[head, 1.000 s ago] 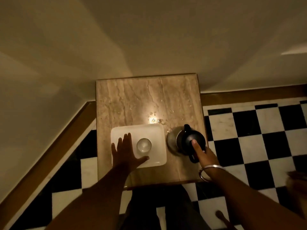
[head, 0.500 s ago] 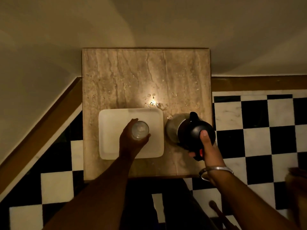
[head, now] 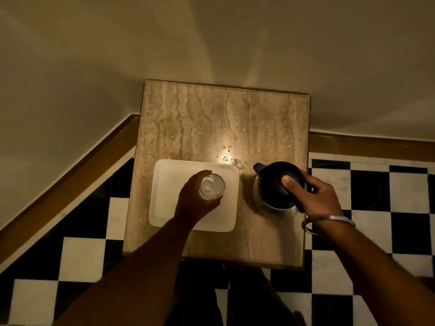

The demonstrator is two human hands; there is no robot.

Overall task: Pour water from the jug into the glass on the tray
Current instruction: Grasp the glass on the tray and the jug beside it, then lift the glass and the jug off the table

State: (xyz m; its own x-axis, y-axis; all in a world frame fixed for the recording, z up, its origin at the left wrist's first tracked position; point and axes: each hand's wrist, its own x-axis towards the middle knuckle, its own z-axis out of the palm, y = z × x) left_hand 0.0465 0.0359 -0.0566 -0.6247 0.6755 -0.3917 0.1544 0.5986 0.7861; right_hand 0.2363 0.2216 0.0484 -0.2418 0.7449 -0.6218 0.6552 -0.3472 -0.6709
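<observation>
The left hand is wrapped around the glass, fingers curled on its near and left side, holding it steady where it stands upright near the middle of the white tray. The right hand is clamped on the jug: the thumb presses on the dark lid, and the other fingers curl round the far side where the handle should be, though the handle itself is hidden. The jug is just right of the tray, above the tabletop, spout pointing up and left toward the glass; whether its base is resting or just lifted cannot be told from above. A few drops of water glint on the stone beyond the tray. The glass looks empty or nearly so, and no stream shows. So both grips appear set, and the lift, tilt and pour are all left to do.
</observation>
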